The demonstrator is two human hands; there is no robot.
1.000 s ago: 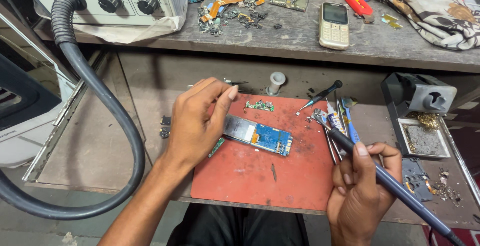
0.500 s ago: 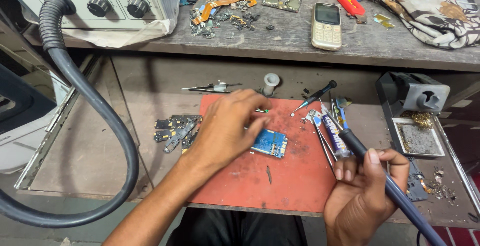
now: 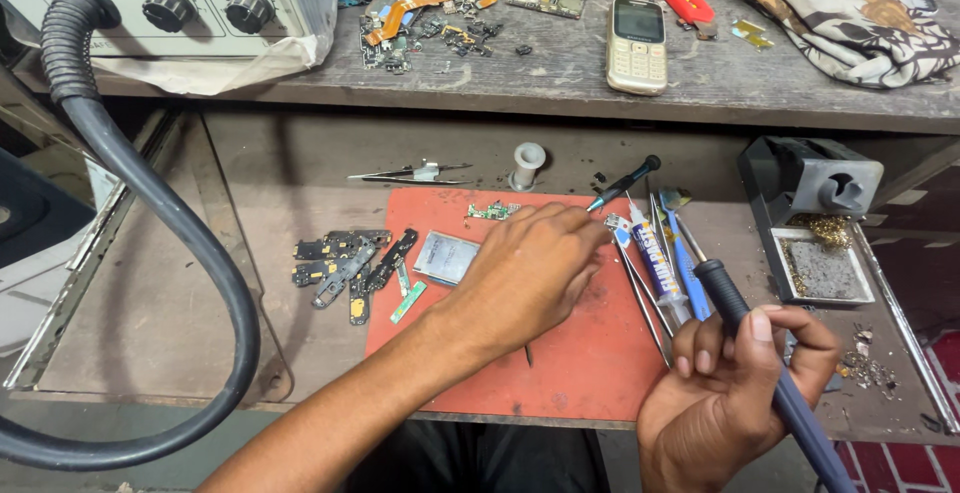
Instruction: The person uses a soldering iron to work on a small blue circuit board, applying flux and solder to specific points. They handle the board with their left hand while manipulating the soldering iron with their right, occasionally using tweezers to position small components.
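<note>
Left hand (image 3: pixel 530 273) moved right; soldering iron (image 3: pixel 760 353) in right grip (image 3: pixel 740 393).

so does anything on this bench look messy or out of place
Yes. Loose dark circuit parts lie scattered off the red mat, to its left. Solder scraps are strewn on the bench by the right hand. The left hand rests on the mat.

One phone (image 3: pixel 637 45), two dials (image 3: pixel 166 8), one mat (image 3: pixel 590 353).

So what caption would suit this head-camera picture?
Left hand reaches across a red mat toward tweezers while right hand holds a soldering iron.
</note>
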